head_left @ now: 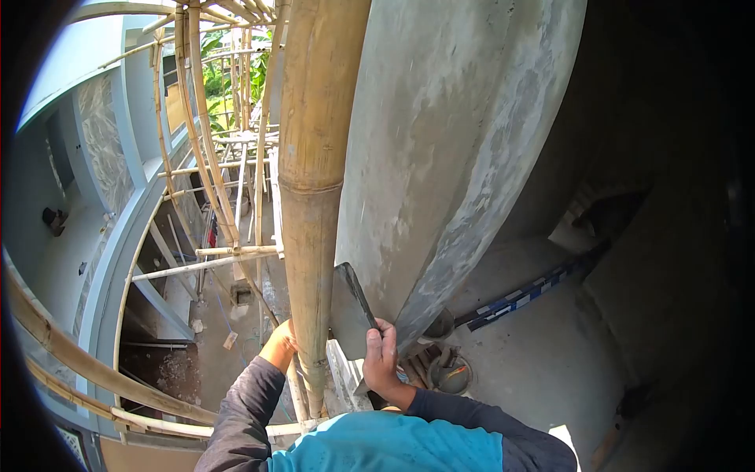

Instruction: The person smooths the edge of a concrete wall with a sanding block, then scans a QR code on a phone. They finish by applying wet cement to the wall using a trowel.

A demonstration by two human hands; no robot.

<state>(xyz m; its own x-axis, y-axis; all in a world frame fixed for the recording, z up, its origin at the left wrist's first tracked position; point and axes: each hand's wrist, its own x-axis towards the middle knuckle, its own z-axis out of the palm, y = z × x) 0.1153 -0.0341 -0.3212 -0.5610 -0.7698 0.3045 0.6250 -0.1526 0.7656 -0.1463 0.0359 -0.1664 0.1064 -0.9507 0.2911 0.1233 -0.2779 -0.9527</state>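
Observation:
My right hand (381,360) grips a flat grey plastering float (351,305) with a dark edge, its blade up against the lower part of the plastered column (425,149). The column's right-hand face looks patchy and lighter. Beside the column rises a thick bamboo pole (314,157). My left hand (281,344) is closed around this pole low down, its fingertips hidden behind it.
Bamboo scaffolding (206,134) stands to the left, above a lower floor. A curved ledge (106,299) lies beyond. On the right are a bucket (451,375) and a long blue-and-white level (527,295) on a grey floor.

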